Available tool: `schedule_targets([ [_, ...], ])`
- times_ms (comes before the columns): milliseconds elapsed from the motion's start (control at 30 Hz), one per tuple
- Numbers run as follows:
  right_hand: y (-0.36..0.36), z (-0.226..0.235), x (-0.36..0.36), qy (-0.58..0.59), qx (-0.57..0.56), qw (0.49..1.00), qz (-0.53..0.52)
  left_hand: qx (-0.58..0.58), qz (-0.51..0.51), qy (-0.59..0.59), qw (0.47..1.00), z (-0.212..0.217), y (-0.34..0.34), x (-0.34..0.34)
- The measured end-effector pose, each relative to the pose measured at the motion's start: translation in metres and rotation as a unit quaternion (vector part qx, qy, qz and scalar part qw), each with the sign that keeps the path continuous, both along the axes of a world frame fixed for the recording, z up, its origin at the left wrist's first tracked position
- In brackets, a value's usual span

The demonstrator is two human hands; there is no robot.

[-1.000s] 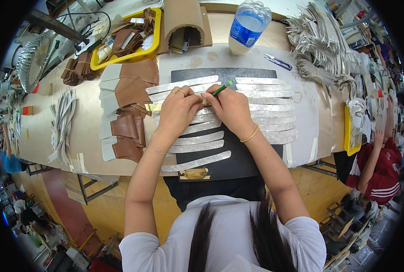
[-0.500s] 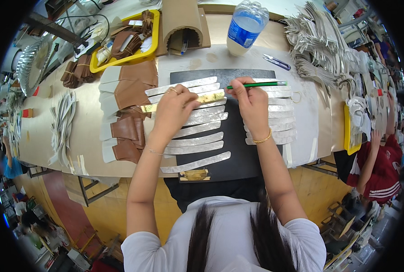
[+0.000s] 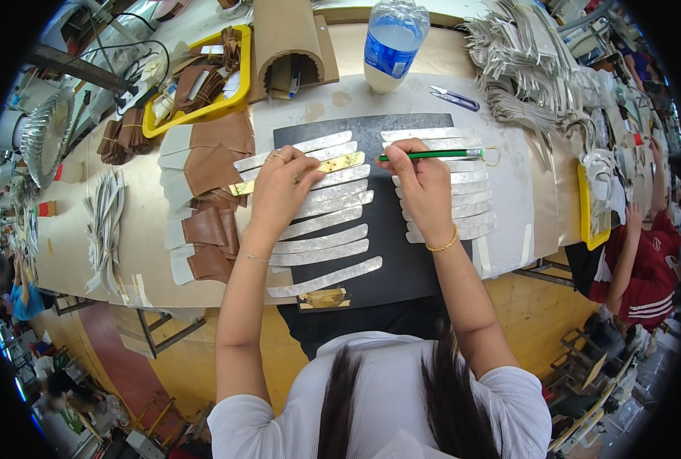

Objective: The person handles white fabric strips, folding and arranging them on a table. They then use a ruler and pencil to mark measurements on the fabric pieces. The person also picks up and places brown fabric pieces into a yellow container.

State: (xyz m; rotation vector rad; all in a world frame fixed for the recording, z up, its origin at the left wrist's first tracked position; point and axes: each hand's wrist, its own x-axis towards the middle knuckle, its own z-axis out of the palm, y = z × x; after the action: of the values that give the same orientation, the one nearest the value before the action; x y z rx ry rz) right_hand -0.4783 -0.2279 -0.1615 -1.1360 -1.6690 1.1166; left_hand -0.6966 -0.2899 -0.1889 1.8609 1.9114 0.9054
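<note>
My left hand [image 3: 281, 183] is closed on a narrow yellow strip with dark marks [image 3: 342, 162], its fingertips holding it flat among the pale strips. Several whitish-silver strips [image 3: 321, 224] lie in a column beneath and nearer than that hand. A green pencil [image 3: 436, 154] is in the grip of my right hand [image 3: 426, 183]; its tip points left, just off the yellow strip's right end. A second column of pale strips [image 3: 463, 203] lies beside and partly under my right hand. Both columns rest partly on a black board [image 3: 401, 264].
Brown leather pieces with pale backing [image 3: 222, 164] lie left of the board. Behind are a yellow tray [image 3: 242, 90], a cardboard tube [image 3: 288, 38], a water bottle [image 3: 394, 46] and thread snips [image 3: 455, 99]. Pale strip bundles [image 3: 520, 61] pile up at right, near another person [image 3: 638, 268].
The whole view has shifted slightly, moving the table leftward in the picture. My right hand has drawn the pencil a little nearer to me and away from the yellow strip's end.
</note>
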Motion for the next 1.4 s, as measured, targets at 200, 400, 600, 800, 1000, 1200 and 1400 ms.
schedule_targets([
  [200, 0.0, -0.002, 0.001, 0.003, -0.003, 1.0, 0.0, 0.002, -0.001, -0.01, 1.0, 0.001, 0.0, 0.001],
  [400, -0.002, 0.001, -0.001, -0.006, 0.004, 1.0, 0.003, 0.008, -0.002, 0.005, 1.0, -0.003, 0.0, 0.001],
  [600, 0.0, -0.002, -0.005, -0.007, -0.003, 1.0, 0.016, 0.025, -0.006, 0.023, 0.999, -0.004, 0.001, 0.001],
  [800, 0.006, -0.002, -0.033, -0.096, 0.029, 0.991, 0.084, 0.02, -0.008, 0.034, 0.999, -0.001, 0.001, 0.001],
  [1000, 0.013, -0.013, -0.05, -0.173, 0.084, 0.974, 0.122, 0.017, -0.014, 0.027, 0.999, 0.0, 0.003, 0.002],
  [1200, 0.012, -0.02, -0.055, -0.203, 0.145, 0.963, 0.102, 0.02, -0.013, 0.041, 0.999, -0.003, 0.003, 0.001],
  [1400, 0.015, -0.02, -0.057, -0.269, 0.173, 0.94, 0.119, 0.017, -0.007, 0.04, 0.999, -0.003, 0.002, 0.002],
])
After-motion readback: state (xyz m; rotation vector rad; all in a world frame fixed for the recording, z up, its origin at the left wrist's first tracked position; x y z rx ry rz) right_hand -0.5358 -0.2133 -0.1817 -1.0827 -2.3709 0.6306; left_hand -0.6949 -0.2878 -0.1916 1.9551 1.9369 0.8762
